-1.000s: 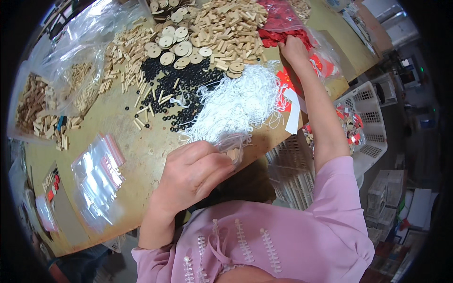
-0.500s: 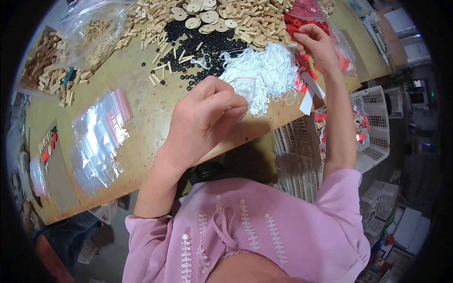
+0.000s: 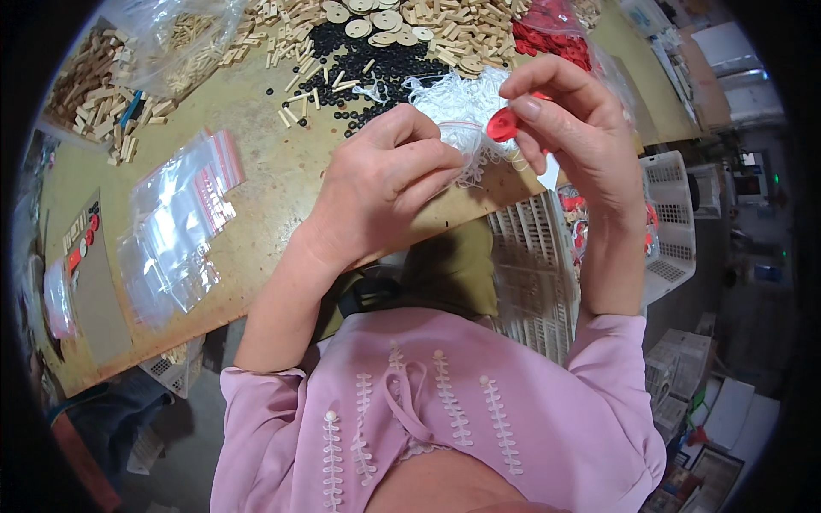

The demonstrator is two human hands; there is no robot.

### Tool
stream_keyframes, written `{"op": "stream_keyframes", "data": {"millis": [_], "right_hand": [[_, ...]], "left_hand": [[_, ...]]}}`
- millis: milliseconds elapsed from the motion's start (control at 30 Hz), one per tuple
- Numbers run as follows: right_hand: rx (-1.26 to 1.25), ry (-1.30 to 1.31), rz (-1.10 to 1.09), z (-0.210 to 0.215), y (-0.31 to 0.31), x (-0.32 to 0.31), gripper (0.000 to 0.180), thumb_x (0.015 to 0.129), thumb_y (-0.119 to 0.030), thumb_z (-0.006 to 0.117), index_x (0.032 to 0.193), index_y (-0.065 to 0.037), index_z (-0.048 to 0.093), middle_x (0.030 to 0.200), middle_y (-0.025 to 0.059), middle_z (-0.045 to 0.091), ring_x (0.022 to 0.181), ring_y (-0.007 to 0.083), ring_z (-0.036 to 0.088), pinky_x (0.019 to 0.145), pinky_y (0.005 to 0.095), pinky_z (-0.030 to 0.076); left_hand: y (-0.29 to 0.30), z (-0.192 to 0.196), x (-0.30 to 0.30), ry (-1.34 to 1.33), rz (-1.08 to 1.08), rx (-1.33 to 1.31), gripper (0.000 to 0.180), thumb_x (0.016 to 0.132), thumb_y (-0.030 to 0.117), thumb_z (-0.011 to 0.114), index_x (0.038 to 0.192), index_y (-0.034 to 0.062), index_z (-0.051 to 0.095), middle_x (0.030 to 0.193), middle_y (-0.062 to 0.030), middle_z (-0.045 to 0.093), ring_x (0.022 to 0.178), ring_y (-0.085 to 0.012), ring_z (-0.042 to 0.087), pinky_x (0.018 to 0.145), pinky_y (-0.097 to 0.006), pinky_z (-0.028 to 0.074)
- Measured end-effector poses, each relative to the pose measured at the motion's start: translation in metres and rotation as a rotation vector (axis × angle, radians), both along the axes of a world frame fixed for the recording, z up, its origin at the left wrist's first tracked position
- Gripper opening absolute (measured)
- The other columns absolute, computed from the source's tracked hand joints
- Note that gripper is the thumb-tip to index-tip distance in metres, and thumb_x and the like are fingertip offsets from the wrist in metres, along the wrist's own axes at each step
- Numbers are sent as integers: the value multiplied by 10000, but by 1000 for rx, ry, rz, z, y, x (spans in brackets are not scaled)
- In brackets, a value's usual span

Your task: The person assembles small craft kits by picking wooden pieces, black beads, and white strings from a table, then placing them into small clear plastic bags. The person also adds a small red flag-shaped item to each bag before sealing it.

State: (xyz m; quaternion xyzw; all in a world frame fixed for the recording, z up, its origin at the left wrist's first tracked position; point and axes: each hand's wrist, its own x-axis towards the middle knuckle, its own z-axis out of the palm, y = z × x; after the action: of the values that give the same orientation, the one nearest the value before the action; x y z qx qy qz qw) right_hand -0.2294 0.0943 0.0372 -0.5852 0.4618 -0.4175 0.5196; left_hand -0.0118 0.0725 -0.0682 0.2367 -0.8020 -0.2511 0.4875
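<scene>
My left hand (image 3: 376, 184) pinches a small clear zip bag (image 3: 463, 137) over the table's front edge. The bag's contents are hard to make out against the pile of white strings (image 3: 449, 92) behind it. Close to the bag's mouth, my right hand (image 3: 581, 132) holds a red disc (image 3: 503, 125) between thumb and fingers. More red shows behind those fingers, but how many pieces it is cannot be told. Beyond the right hand lies a heap of red discs (image 3: 547, 44) in an opened plastic bag.
Black rings (image 3: 389, 75), round wooden discs (image 3: 385, 21) and wooden sticks (image 3: 466, 34) cover the far table. Flat zip bags (image 3: 184, 227) overlap at left, beside a cardboard strip (image 3: 98, 299) bearing small pieces. A white plastic crate (image 3: 671, 231) stands right of the table edge.
My right hand has come back from the red heap toward the zip bag, with a red disc now plainly in its fingers. My left hand keeps hold of the bag, shifted slightly right.
</scene>
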Motion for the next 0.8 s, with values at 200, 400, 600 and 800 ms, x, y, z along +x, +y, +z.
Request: {"op": "stream_keyframes", "data": {"millis": [200, 400, 600, 800], "right_hand": [[-25, 48, -37, -27, 7, 6, 213, 992, -81, 650, 1187, 3, 659, 937, 51, 709, 831, 94, 701, 633, 221, 553], [-470, 367, -451, -47, 25, -62, 123, 996, -43, 642, 1080, -30, 732, 934, 12, 724, 768, 77, 650, 672, 234, 500], [-412, 1323, -322, -104, 76, -102, 257, 824, -6, 767, 1070, -8, 694, 1014, 154, 684, 986, 353, 668, 850, 415, 551], [-361, 1150, -347, -126, 73, -132, 235, 825, -2, 772, 1034, 1, 666, 1015, 147, 690, 992, 349, 672, 868, 417, 548]], "left_hand": [[2, 1, -2, 16, -32, -24, 103, 837, 78, 764, 939, 72, 750, 883, -79, 620, 794, -243, 643, 686, -344, 530], [1, 6, 2, 23, 78, 22, 85, 852, 48, 764, 934, 42, 743, 892, -92, 633, 788, -243, 648, 687, -341, 526], [-1, 9, 2, -25, 112, 5, 92, 840, 26, 775, 927, 46, 751, 881, -91, 640, 784, -221, 642, 689, -323, 517], [2, 7, -2, -76, 75, 29, 96, 846, 20, 773, 937, 43, 753, 874, -93, 634, 783, -217, 635, 691, -317, 510]]}}
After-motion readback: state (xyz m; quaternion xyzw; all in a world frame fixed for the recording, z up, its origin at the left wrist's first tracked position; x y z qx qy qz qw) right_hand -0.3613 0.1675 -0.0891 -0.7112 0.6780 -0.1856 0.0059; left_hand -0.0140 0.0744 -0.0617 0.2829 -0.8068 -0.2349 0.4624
